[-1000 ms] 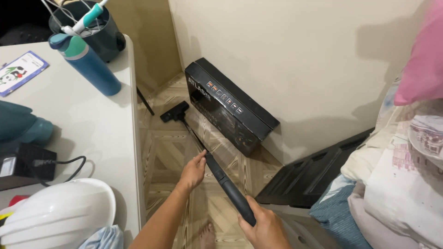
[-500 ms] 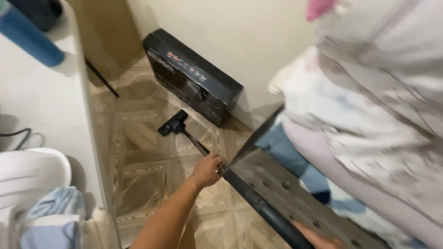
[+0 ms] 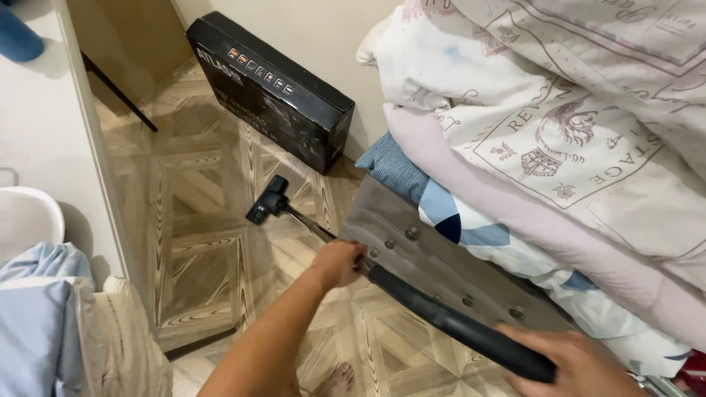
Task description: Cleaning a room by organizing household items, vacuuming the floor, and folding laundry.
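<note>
I hold a black stick vacuum [image 3: 434, 312] with both hands. My left hand [image 3: 340, 262] grips the thin metal tube partway down. My right hand [image 3: 570, 364] is closed around the thick black handle end at the bottom right. The vacuum's small black floor head [image 3: 266, 200] rests on the patterned wooden floor [image 3: 198, 220], a little in front of a flat black cardboard box [image 3: 272, 84] that leans against the wall.
A bed with a grey studded frame [image 3: 434, 257] and piled quilts [image 3: 559, 125] fills the right side. A white table [image 3: 44, 125] runs along the left, with a white round object [image 3: 26, 217] and light blue cloth [image 3: 37, 309]. My bare foot [image 3: 338, 381] shows below.
The view swung right and down toward the bed. The vacuum head slid back from the black box toward the middle of the floor. Both hands kept their grip.
</note>
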